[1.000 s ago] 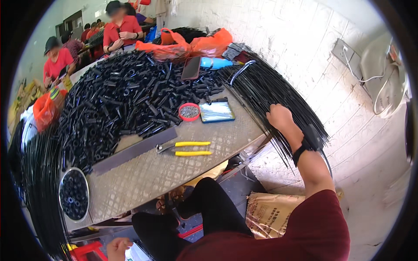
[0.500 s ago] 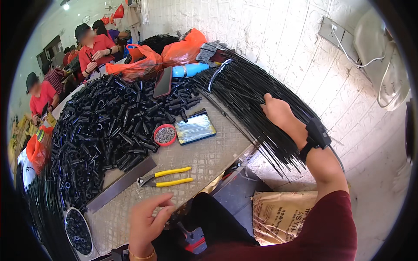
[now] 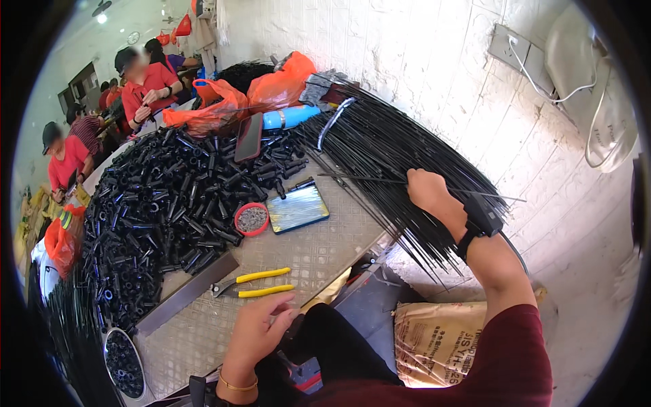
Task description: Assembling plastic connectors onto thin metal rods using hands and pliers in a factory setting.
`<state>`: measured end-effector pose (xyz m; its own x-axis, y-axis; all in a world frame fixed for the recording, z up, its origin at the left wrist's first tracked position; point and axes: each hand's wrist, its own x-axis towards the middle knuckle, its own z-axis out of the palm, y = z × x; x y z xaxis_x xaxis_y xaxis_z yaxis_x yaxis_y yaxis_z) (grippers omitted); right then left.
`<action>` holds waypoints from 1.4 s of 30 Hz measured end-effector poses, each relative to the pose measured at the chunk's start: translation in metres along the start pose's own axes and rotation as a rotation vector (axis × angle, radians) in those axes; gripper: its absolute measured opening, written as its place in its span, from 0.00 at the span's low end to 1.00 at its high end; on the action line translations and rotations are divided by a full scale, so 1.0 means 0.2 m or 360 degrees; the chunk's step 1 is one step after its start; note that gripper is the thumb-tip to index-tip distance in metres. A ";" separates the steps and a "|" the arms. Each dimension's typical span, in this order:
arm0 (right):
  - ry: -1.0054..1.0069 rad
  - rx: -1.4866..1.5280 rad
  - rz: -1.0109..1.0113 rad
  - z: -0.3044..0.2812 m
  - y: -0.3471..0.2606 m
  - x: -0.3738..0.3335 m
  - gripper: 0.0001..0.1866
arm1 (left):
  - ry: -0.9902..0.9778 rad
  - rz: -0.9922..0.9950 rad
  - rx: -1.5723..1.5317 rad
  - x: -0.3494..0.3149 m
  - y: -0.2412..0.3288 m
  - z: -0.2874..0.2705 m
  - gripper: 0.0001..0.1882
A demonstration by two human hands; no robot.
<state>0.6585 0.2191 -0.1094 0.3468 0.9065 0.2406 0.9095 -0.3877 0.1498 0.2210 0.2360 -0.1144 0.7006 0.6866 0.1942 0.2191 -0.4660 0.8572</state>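
Observation:
In my right hand [image 3: 430, 192] a thin black rod [image 3: 359, 178] is gripped near its middle, lying crosswise over a big bundle of similar black rods [image 3: 386, 139]. A pale band [image 3: 333, 123] wraps the far part of that bundle. My left hand [image 3: 256, 332] hovers at the table's near edge, empty, with its fingers loosely bent and apart. Just beyond its fingertips lie yellow-handled cutting pliers [image 3: 261, 275]. A small red dish [image 3: 251, 219] of tiny grey pieces sits beside a flat tray [image 3: 300, 209] of fine, shiny, pale strands.
A large heap of black tubular parts [image 3: 169, 197] covers the table's left, edged by a metal bar [image 3: 186, 292]. Behind are a phone [image 3: 249, 138], a blue bottle [image 3: 290, 117] and orange bags [image 3: 220, 102]. A paper sack [image 3: 437, 342] stands below right; co-workers [image 3: 146, 88] sit far left.
My right hand now holds a single rod across the bundle, where before it was reaching into the rods. My left hand has shifted right, closer to the pliers. The view has tilted slightly.

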 end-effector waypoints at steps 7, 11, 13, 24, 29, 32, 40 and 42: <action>-0.0070 -0.0046 0.0038 -0.26 0.04 0.04 0.10 | 0.0331 -0.0065 -0.0018 -0.15 -0.11 -0.08 0.14; -0.0232 0.0159 0.0113 -0.26 0.00 0.02 0.14 | 0.0420 -0.0069 -0.0020 -0.23 -0.14 -0.13 0.13; -0.0432 0.0091 0.0099 -0.19 -0.06 0.00 0.13 | 0.0447 -0.0050 -0.0049 -0.28 -0.15 -0.15 0.12; -0.0018 0.0002 0.0052 -0.16 -0.02 0.05 0.10 | 0.0772 -0.0214 -0.0096 -0.58 -0.25 -0.31 0.12; -0.0242 0.0022 0.0082 -0.03 -0.08 -0.01 0.11 | 0.0896 -0.0233 -0.0079 -0.64 -0.33 -0.33 0.10; -0.0049 -0.0062 -0.0036 -0.04 -0.06 -0.01 0.10 | 0.0962 -0.0314 -0.0275 -0.67 -0.37 -0.34 0.09; 0.0086 -0.0178 -0.0040 -0.51 0.03 -0.04 0.08 | 0.0993 -0.0319 -0.0429 -0.68 -0.43 -0.34 0.08; 0.0262 -0.0179 -0.0083 -0.65 0.04 -0.05 0.07 | 0.0971 -0.0321 -0.0465 -0.68 -0.44 -0.34 0.09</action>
<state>0.6328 0.1853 0.0134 0.2494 0.8899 0.3819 0.8906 -0.3656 0.2704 0.0594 0.2215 -0.1835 0.1408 0.9740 0.1777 0.0536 -0.1867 0.9810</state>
